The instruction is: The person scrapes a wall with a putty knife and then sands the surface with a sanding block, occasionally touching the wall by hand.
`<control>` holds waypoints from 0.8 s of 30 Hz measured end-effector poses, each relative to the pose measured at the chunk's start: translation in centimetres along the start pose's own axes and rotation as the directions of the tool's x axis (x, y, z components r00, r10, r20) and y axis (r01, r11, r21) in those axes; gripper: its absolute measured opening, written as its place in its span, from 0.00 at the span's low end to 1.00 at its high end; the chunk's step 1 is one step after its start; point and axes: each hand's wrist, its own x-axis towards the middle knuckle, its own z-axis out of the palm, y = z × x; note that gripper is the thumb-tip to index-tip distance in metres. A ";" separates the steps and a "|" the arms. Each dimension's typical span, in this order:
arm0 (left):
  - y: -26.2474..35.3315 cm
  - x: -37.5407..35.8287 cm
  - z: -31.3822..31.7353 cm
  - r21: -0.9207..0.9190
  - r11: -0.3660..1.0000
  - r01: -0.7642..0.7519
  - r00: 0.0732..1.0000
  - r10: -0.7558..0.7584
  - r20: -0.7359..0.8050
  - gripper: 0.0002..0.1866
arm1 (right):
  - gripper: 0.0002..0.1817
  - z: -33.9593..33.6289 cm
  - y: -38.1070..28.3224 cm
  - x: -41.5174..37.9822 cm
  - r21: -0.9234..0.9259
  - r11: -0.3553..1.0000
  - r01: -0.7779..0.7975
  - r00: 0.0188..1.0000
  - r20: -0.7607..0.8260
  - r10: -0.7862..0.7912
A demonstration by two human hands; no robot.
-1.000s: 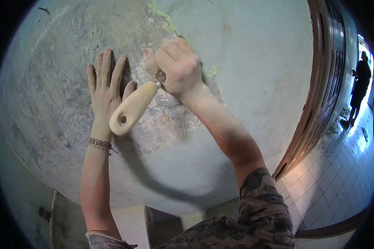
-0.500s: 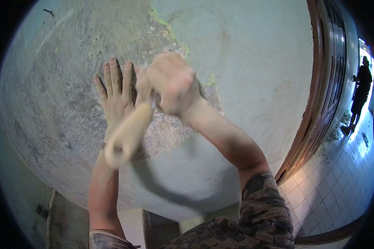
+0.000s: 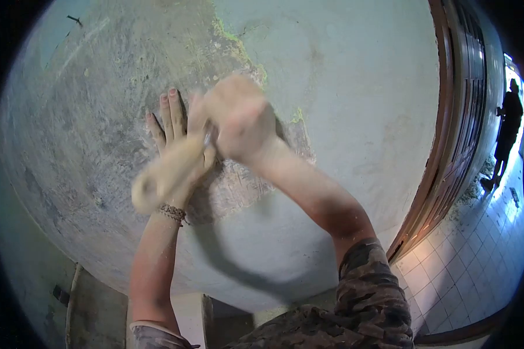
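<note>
My right hand (image 3: 241,119) is closed in a fist near the middle of the wall, blurred by motion. It grips a scraper (image 3: 163,174) with a pale handle that has a hole in its end. The handle points down and left towards me; the blade is hidden behind my fist. My left hand (image 3: 177,125) lies flat on the wall just left of the fist, fingers stretched upward, partly covered by the handle. Around both hands the wall (image 3: 116,116) is rough, grey and bare, with a ragged yellow-green paint edge (image 3: 239,43) to the upper right.
Pale blue-green paint (image 3: 367,104) covers the wall further right, up to a brown wooden door frame (image 3: 431,192). Beyond it, a person (image 3: 509,122) stands in a bright doorway over a tiled floor (image 3: 454,262). Debris (image 3: 470,189) lies by the wall.
The scraper's handle end has swung left and up, now crossing over my left hand. My left hand has shifted slightly right and down, and its wrist bracelet shows more. My right fist stays nearly in place.
</note>
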 end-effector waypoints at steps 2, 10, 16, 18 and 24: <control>-0.3 -0.4 0.8 0.003 1.000 -0.014 1.000 0.014 -0.025 0.39 | 0.09 0.5 -0.1 -0.2 0.035 0.978 0.207 0.975 -0.092 -0.204; -0.1 0.3 0.6 0.059 0.998 -0.010 1.000 0.011 -0.018 0.37 | 0.06 -0.3 0.3 0.9 -0.017 0.984 0.180 0.982 -0.051 -0.180; -0.6 -0.2 0.9 -0.012 1.000 -0.005 0.999 0.005 -0.035 0.38 | 0.04 1.5 1.1 2.1 -0.079 0.995 0.054 0.998 -0.029 -0.056; -0.9 -0.9 1.1 -0.119 0.961 0.252 0.894 -0.183 0.409 0.38 | 0.09 1.7 -0.3 2.7 -0.019 0.957 0.290 0.957 -0.022 -0.291; -0.1 -0.6 0.5 -0.051 0.998 0.023 0.999 -0.024 -0.024 0.36 | 0.09 2.5 1.8 5.3 -0.136 0.980 0.144 0.988 -0.037 -0.150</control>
